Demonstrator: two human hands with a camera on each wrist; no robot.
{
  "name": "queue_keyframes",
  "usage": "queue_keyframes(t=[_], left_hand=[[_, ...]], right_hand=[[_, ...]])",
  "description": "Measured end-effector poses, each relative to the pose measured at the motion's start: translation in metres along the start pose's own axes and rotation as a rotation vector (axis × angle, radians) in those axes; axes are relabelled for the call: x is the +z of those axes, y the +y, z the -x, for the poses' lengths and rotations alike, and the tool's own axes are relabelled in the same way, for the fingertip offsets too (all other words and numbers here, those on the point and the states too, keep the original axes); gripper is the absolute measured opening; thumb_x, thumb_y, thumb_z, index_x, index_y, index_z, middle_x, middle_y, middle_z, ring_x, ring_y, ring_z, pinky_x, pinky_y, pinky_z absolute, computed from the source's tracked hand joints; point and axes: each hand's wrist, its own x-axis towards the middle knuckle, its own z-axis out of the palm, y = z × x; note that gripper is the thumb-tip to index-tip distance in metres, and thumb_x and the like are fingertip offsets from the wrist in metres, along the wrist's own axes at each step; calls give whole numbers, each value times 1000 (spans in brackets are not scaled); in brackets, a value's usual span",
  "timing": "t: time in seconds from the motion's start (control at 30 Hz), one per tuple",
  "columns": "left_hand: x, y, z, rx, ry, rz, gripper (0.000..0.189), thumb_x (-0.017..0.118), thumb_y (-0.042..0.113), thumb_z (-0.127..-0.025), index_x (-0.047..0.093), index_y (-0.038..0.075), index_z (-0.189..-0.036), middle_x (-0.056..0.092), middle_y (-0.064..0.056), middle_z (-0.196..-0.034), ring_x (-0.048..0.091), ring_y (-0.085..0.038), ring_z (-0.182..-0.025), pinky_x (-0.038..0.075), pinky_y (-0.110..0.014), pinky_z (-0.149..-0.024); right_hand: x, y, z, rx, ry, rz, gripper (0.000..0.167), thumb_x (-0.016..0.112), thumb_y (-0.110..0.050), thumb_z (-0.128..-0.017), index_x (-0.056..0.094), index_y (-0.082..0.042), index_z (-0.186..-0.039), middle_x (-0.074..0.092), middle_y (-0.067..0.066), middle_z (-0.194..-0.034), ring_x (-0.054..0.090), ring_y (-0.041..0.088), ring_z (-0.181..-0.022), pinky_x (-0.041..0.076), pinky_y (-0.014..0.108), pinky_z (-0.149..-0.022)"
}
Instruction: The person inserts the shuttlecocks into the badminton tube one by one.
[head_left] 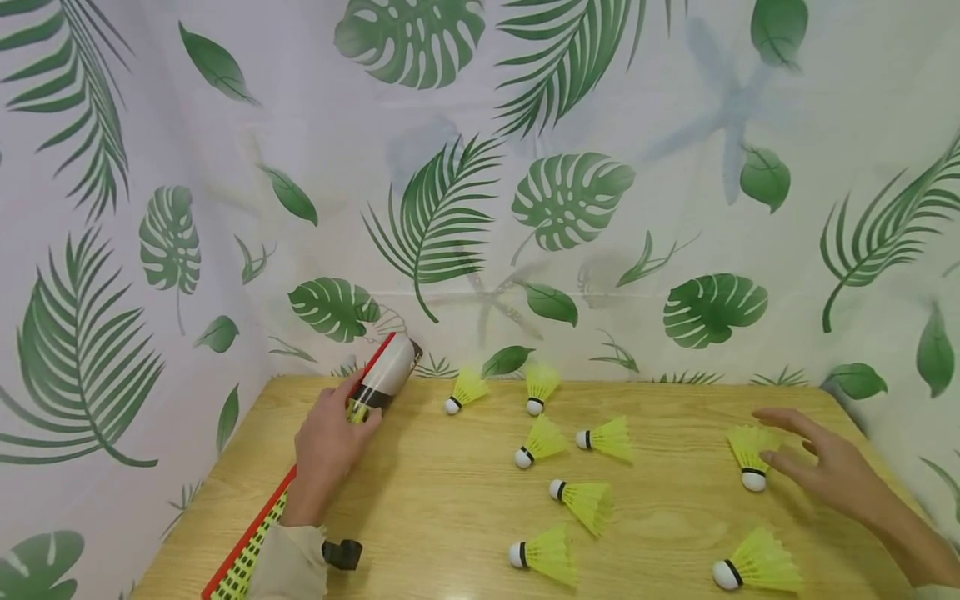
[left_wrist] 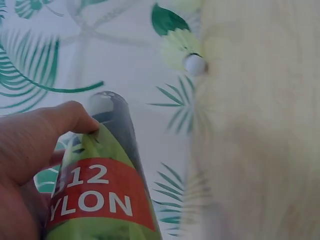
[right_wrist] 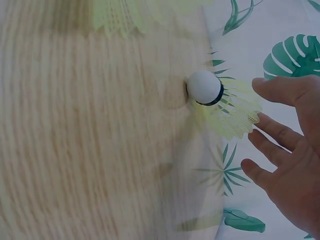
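Note:
My left hand (head_left: 337, 442) grips a long shuttlecock tube (head_left: 390, 367) that slants across the left side of the table. The tube has a pale end, a red stripe and yellow-green printing; a red band reading "12" and "YLON" (left_wrist: 95, 187) shows in the left wrist view. At the right, my right hand (head_left: 832, 462) is spread around a yellow shuttlecock (head_left: 750, 450) with a white head. In the right wrist view, its fingertips are at the skirt of that shuttlecock (right_wrist: 230, 115), with thumb and fingers apart; whether they touch it I cannot tell.
Several other yellow shuttlecocks lie scattered on the wooden table (head_left: 435, 500), one of them (head_left: 765, 562) nearer the front right. A leaf-printed cloth (head_left: 450, 108) hangs behind the table. A small black device (head_left: 342, 554) sits by the left sleeve.

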Motion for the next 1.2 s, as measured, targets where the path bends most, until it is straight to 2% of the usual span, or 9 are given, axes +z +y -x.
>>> queue_keyframes(t=[0.17,0.27,0.53,0.6,0.7,0.8,0.93,1.1,1.2], left_hand=[[-17,14,2,108,130,92,71,74,37,-88,48,26,-153,58,-14,-127,59,-33,-95,54,-50,-72],[-22,20,4,168,201,137,73,78,34,-86,49,27,-152,57,-13,-129,59,-33,-98,56,-52,-75],[-32,29,6,382,338,257,76,84,20,-79,54,23,-149,56,-11,-132,59,-30,-106,57,-53,-81],[-33,31,6,436,346,291,77,85,17,-78,54,22,-149,56,-11,-132,59,-29,-109,57,-52,-83],[-35,34,5,496,350,313,79,85,13,-78,54,19,-150,56,-12,-133,58,-28,-113,56,-52,-87],[-35,38,6,515,356,328,80,85,8,-77,54,17,-150,55,-13,-134,58,-30,-116,55,-53,-93],[-34,43,7,506,350,379,80,84,4,-76,54,19,-149,54,-12,-136,56,-29,-120,52,-54,-97],[-33,52,12,490,279,460,80,83,4,-78,54,23,-149,52,-7,-142,52,-26,-126,49,-53,-100],[-32,54,15,492,255,478,79,83,3,-79,53,24,-150,54,-3,-144,52,-24,-127,48,-53,-100]], right_hand=[[1,1,-3,-9,2,7,47,74,-8,-94,56,-5,-138,44,-40,-122,37,-21,-111,44,75,-78],[2,3,-3,-16,11,20,43,73,-7,-94,58,-6,-134,50,-35,-120,38,-22,-110,44,74,-78],[5,6,-2,0,3,63,36,72,-10,-96,61,-5,-130,66,14,-120,38,-22,-106,46,73,-77],[5,7,-1,3,4,72,35,71,-10,-97,61,-4,-129,66,18,-120,37,-24,-105,46,74,-77],[5,8,-1,5,18,84,33,71,-10,-97,62,-4,-128,66,11,-118,37,-25,-104,48,72,-77],[5,10,1,-3,38,89,31,72,-9,-96,64,-5,-126,66,1,-116,42,-23,-101,58,45,-81],[7,12,3,-41,82,61,28,73,-2,-94,65,-5,-120,64,-8,-111,49,-19,-98,43,5,-76],[5,12,10,-16,109,35,25,70,5,-93,63,-3,-116,61,-16,-106,53,-17,-92,45,5,-72],[3,11,14,7,127,55,24,71,5,-93,64,-2,-114,65,-9,-100,55,-14,-86,46,7,-66]])
